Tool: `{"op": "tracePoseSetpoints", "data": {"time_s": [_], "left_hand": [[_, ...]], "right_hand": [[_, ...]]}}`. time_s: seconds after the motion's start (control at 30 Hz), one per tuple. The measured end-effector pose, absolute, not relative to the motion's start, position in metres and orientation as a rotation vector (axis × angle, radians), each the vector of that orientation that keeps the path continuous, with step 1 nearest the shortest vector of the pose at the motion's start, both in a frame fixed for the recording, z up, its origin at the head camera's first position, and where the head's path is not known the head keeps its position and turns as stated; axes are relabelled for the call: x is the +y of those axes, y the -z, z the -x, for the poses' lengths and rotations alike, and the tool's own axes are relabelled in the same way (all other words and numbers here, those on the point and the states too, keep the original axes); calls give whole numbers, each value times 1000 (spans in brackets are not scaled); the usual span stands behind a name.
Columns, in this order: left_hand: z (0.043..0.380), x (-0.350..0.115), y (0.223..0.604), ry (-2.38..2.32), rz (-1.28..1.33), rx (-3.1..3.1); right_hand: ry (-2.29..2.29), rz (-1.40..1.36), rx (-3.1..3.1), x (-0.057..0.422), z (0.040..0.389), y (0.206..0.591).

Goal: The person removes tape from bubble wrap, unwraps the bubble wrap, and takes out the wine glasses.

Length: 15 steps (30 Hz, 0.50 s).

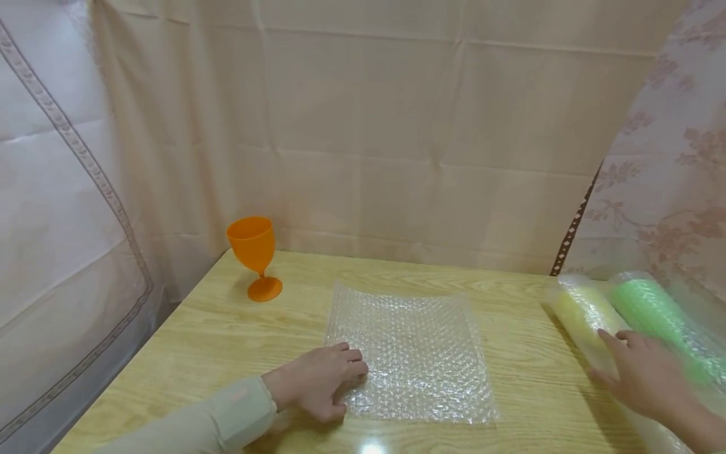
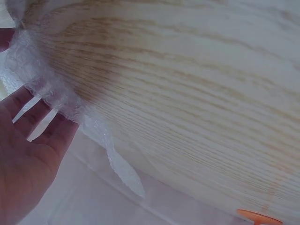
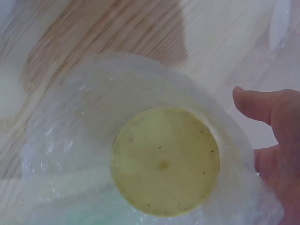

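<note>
Bubble wrap (image 1: 420,359) lies clear and glossy, its left edge under a relaxed left hand (image 1: 320,381), right hand (image 1: 652,375) loosely spread.

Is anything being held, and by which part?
No clear grip: the left hand touches the left edge of the bubble wrap sheet; the right hand touches the yellow bubble-wrapped cylinder.

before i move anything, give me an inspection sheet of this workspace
Surface: wood-grain table, light glare at the front.
Job's things: bubble-wrap sheet spread out at the centre; wrapped yellow bundle and wrapped green bundle at the right.
Clutter: orange goblet, upright, back left, if not needed.
Hands: left hand touches the sheet's left edge; right hand is at the yellow bundle, grip unclear.
Cables: nothing seen.
Surroundings: beige cloth behind, floral cloth right.
</note>
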<state>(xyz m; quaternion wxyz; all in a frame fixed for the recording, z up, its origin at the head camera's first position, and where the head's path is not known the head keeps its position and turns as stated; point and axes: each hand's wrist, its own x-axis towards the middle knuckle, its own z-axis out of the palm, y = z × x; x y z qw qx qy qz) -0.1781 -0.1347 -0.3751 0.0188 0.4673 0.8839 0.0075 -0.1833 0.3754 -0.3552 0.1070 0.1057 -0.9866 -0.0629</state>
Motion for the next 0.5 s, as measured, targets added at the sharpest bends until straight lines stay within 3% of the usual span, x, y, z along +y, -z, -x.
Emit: {"op": "tracePoseSetpoints", "data": {"time_s": [0.5], "left_hand": [[178, -135, 376, -8, -1468, 2748]], "right_hand": [[-50, -259, -2913, 378, 189, 328]]}}
